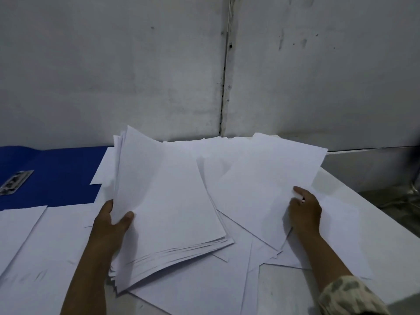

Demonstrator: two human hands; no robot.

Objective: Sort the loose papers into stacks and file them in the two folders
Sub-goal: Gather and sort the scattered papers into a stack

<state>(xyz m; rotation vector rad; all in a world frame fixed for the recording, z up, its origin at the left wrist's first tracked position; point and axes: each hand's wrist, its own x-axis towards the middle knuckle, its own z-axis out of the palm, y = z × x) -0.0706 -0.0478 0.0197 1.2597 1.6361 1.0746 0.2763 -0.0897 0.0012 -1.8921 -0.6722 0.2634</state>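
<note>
Head view, wide-angle, forward and down.

Left hand [113, 220], at 8 o'clock: closed on a gathered stack of white sheets [168, 201], thumb on top, fingers beneath; stack tilted up off the table, edges fanned and uneven at its near end.

Right hand [304, 209], at 4 o'clock: fingers curled on the right edge of a single loose sheet [261, 185], apparently pinching it; exact grip hard to tell.

Loose papers [241, 251]: scattered and overlapping across the middle of the white table [354, 228], more at 7 o'clock [34, 242].

Blue folder [52, 176], at 9 o'clock: lying open, metal clip [16, 181] exposed, one white sheet overlapping its right edge. Second folder: not seen.

Camouflage-patterned sleeve [350, 294], at 5 o'clock, on the right forearm.

Step in hand, as judged: collecting loose sheets into one stack; filing not begun. Next move likely calls for laying the single sheet onto the stack, then squaring the fanned edges before the clip.
</note>
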